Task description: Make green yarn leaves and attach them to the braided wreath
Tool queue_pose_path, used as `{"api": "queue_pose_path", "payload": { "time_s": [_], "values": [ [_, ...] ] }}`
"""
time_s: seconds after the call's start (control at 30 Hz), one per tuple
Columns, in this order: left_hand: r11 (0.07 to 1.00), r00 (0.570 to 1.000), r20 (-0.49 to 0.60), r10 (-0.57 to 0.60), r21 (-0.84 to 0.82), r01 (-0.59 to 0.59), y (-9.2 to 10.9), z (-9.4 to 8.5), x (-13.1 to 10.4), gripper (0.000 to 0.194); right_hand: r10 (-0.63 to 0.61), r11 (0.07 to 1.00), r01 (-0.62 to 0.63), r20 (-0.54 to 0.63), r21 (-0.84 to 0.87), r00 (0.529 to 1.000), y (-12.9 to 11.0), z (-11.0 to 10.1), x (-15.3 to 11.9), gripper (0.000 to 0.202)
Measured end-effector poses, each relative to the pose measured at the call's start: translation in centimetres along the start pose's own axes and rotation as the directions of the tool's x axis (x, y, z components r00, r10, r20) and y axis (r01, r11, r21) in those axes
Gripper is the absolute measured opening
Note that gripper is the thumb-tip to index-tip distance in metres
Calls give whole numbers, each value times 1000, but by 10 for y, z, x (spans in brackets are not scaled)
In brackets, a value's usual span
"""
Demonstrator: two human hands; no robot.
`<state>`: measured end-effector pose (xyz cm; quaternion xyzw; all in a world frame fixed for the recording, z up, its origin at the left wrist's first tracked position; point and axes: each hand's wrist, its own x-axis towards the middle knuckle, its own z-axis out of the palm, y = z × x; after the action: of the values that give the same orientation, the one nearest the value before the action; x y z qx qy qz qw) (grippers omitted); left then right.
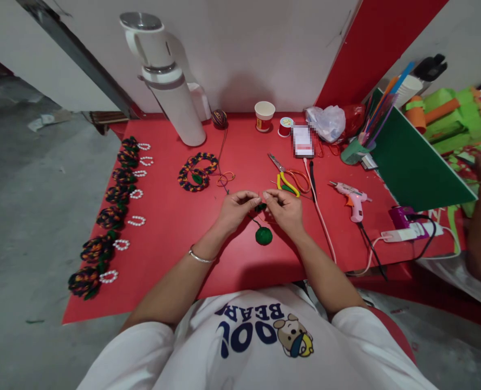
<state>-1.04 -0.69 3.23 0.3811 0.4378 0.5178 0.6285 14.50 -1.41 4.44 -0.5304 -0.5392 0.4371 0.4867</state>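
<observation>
Together, left fingers [249,202] and right fingers [273,200] pinch dark green yarn [260,207] beyond a shirt [260,346] reading "BEAR".

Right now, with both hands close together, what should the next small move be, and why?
Probably ease the right hand slightly away while the left hand steadies the dark green yarn piece: both pinch there, nearly touching, with little room to work. Keep it slight, as the green yarn ball sits close by and the detail between the hands is too small to make out.
</observation>
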Motion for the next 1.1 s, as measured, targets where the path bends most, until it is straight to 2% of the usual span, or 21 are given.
{"api": "queue_pose_path", "payload": {
  "time_s": [0.37, 0.7, 1.1],
  "values": [
    [1000, 999, 28, -20, -23, 21, -7, -3, 2, 39, -45, 996, 47, 30, -75, 999, -2, 0, -2, 33],
    [999, 999, 32, 30, 27, -31, -3, -3, 2, 35, -190, 952, 196, 49, -233, 981, -2, -2, -2, 28],
    [996, 998, 38, 47, 73, -50, -3, -3, 2, 30, -251, 932, 253, 42, -261, 967, 1, -2, -2, 26]
  ]
}}
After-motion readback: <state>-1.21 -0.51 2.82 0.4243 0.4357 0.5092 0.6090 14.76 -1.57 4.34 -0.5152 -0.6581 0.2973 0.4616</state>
